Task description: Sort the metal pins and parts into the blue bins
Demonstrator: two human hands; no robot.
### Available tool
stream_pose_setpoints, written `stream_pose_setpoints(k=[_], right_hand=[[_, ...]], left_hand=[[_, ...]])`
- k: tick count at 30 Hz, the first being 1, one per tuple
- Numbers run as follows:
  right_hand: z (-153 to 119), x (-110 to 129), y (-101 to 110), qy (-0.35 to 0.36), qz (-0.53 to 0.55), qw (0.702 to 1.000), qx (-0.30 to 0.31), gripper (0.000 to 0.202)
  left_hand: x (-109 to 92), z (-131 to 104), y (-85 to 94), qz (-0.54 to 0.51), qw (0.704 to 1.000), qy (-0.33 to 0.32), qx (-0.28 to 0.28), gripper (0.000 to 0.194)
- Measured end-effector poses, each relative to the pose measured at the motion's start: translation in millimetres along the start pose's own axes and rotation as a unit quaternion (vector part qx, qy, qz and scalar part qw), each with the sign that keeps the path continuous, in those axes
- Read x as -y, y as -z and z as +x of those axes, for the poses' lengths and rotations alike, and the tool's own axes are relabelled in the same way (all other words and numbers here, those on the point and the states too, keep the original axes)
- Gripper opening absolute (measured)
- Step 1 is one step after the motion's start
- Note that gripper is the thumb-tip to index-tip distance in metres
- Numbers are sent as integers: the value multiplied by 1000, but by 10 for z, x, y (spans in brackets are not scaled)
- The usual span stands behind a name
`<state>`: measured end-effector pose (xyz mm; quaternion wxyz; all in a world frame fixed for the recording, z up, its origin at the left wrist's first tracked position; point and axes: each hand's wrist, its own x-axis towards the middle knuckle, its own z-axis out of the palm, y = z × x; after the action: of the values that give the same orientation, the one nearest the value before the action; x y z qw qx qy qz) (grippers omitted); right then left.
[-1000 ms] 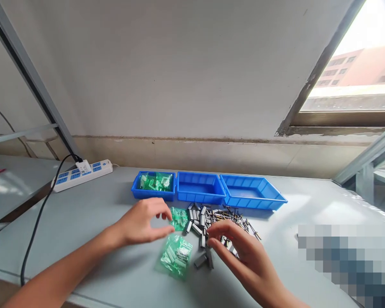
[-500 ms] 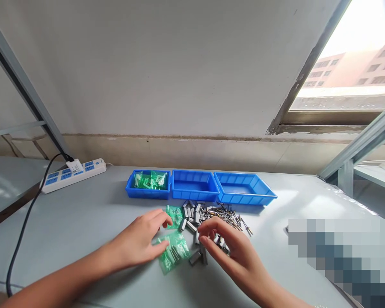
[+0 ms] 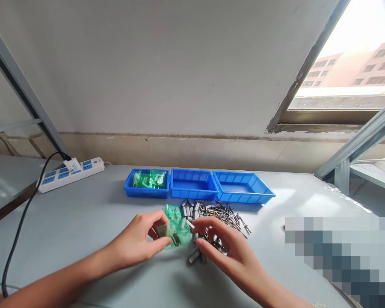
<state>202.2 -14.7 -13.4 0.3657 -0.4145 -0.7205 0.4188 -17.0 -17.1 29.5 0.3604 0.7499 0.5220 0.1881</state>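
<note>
My left hand [image 3: 144,237] pinches the left edge of a small green zip bag [image 3: 181,233] with dark metal pieces inside. The bag looks raised off the table. At its right side is my right hand [image 3: 227,248], thumb and fingers apart; it seems not to hold anything. Behind the held bag lies a second green bag [image 3: 172,211]. Short grey metal blocks [image 3: 194,256] lie beneath and beside my right hand, some hidden by it. Further right spreads a pile of thin metal pins or rivets [image 3: 231,217].
Three blue bins stand in a row at the back: the left bin [image 3: 147,193] holds green bags, while the middle bin [image 3: 194,195] and right bin [image 3: 247,198] show bare floors. A white power strip [image 3: 71,175] with a black cable [image 3: 23,231] lies at the left.
My left hand has taken hold of the nearer green bag and lifted it from the table. My right hand has moved slightly left, toward the bag.
</note>
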Motion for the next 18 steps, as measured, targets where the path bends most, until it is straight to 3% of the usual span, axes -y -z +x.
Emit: stream_pose_setpoints(k=[2, 4, 6, 9, 12, 15, 18], right_hand=[[6, 11, -14, -28, 54, 998, 25, 25], [12, 19, -23, -37, 93, 994, 33, 16], [16, 21, -21, -4, 91, 996, 3, 10], [16, 22, 0, 140, -6, 987, -77, 11], [10, 36, 21, 278, -134, 939, -153, 24], [5, 65, 26, 337, -195, 901, -191, 28], [10, 94, 24, 351, -206, 892, -196, 29]], left_hand=[[-26, -4, -36, -91, 996, 3, -6, 7], [-34, -18, -94, -161, 987, -2, -24, 9], [-19, -36, -153, -159, 984, -46, -63, 9], [39, -56, -205, -62, 962, -226, -139, 12], [108, -66, -204, 82, 891, -401, -198, 20], [158, -75, -185, 175, 841, -454, -236, 26], [182, -80, -173, 194, 831, -458, -248, 28]])
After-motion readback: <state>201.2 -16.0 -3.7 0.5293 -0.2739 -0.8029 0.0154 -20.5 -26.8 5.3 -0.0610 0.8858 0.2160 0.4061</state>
